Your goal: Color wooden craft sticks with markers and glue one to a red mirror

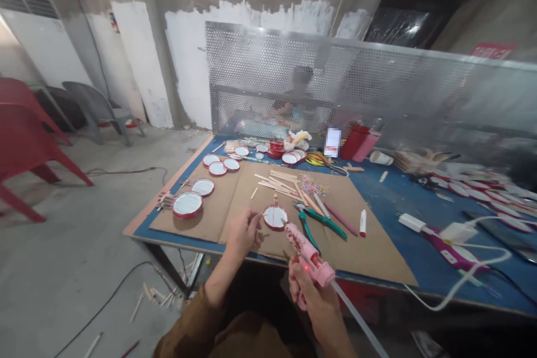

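My right hand (308,285) is wrapped round the handle of a pink glue gun (308,249), with a long clear glue stick (358,319) running out of its back. The gun's nozzle meets the right edge of a small round red-rimmed disc (276,216) with a pale face and a wooden stick at its top. Just left of that disc, my left hand (244,232) is closed in a pinch; what its fingers hold, if anything, is too small to make out. Green-handled pliers (323,222) lie right of the disc on the cardboard sheet (235,201).
Wooden sticks (279,183) and small coloured bits (314,185) lie behind the disc. Finished-looking red-rimmed discs (187,204) sit at left. A white marker (363,222) and a power strip (451,251) with cables lie right. Behind a perforated metal screen (260,56) sits a person.
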A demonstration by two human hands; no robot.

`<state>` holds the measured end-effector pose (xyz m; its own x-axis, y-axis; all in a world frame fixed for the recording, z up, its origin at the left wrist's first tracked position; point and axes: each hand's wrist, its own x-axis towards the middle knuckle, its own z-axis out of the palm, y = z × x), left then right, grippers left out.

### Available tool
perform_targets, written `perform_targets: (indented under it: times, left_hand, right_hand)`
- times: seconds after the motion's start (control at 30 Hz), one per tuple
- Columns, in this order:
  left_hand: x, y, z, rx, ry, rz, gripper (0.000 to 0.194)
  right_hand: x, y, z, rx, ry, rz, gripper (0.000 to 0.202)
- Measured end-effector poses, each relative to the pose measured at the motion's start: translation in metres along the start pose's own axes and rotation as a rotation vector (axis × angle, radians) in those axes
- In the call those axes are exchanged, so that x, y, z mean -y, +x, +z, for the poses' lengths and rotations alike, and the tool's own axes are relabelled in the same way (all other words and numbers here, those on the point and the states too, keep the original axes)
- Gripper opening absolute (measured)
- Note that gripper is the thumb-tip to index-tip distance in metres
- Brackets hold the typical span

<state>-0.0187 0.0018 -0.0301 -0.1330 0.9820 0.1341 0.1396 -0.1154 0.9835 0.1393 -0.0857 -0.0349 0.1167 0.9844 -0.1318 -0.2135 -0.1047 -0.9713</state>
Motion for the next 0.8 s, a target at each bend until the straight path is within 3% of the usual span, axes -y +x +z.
perform_targets:
  times: [0.1, 0.33, 0.8]
  left_hand:
    - [0.002, 0.0, 0.001, 0.009, 0.001, 0.007, 0.027]
    - [0.014, 0.0, 0.004, 0.052, -0.042, 0.04, 0.028]
    - [0.012, -0.003, 0.002, 0.068, -0.004, 0.05, 0.029]
  right_hand:
    - [-0.007, 0.001, 0.004, -0.063, -0.138, -0.023, 0.057]
    - [-0.009, 0.007, 0.003, -0.013, -0.292, -0.042, 0.055]
    - [-0.02, 0.016, 0.004, 0.002, -0.278, -0.044, 0.056]
